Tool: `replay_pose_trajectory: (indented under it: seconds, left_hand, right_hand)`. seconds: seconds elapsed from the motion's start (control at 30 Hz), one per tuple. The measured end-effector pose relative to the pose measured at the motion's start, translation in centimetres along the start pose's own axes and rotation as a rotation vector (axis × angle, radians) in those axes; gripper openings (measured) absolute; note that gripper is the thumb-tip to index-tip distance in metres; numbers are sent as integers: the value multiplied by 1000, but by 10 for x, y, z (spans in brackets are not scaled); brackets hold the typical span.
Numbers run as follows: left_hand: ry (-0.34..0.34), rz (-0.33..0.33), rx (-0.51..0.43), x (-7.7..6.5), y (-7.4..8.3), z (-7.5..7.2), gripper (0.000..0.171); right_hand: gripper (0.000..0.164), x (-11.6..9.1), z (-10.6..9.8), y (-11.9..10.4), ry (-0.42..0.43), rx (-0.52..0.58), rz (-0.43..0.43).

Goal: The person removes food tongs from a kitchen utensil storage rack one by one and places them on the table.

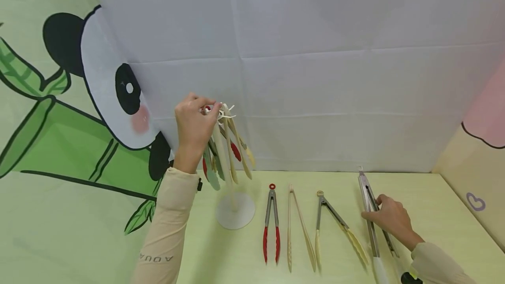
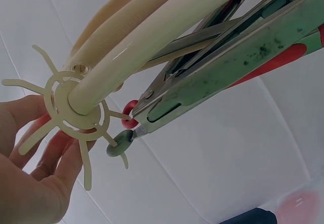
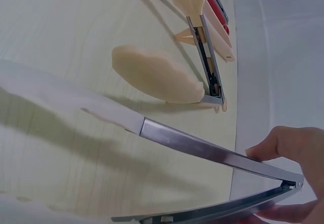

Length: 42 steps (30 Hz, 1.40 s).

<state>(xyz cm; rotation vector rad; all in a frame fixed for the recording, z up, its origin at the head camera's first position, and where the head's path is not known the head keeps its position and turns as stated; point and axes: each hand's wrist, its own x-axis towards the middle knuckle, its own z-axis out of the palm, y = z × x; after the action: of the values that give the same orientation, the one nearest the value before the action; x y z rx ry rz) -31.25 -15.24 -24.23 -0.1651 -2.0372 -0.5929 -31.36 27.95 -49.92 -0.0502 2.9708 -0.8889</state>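
Observation:
My left hand (image 1: pixel 194 122) grips the top of a cream hanging rack (image 1: pixel 222 154). In the left wrist view its fingers curl behind the ring of hooks (image 2: pixel 55 105). Green tongs (image 2: pixel 202 82) hang beside the pole by an end loop, with red-tipped and wooden-looking ones near them. Over at the table's right side, my right hand (image 1: pixel 389 218) holds metal tongs with white tips (image 1: pixel 374 242). Its thumb lies along one arm and its fingers along the other, close to the hinge, as the right wrist view (image 3: pixel 207 150) shows. The two arms are spread apart.
Between the hands lie red-tipped tongs (image 1: pixel 272 218), slim light-coloured tongs (image 1: pixel 289 231) and yellow-tipped tongs (image 1: pixel 318 227) in a row. The rack's round white base (image 1: pixel 240 220) stands on the pale table (image 1: pixel 430 200). A white cloth backdrop (image 1: pixel 307 86) rises behind.

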Motion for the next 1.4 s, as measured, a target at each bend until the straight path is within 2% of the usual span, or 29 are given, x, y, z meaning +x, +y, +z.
replay_pose_trajectory:
  seconds: [0.4,1.4]
  left_hand:
    - [10,-15,11,1,3,4,16]
    - [53,-26,81,10,11,34,16]
  right_hand:
    - [44,14,3,7,-29,-6,-17]
    - [37,81,9,39,-88,-5,-91]
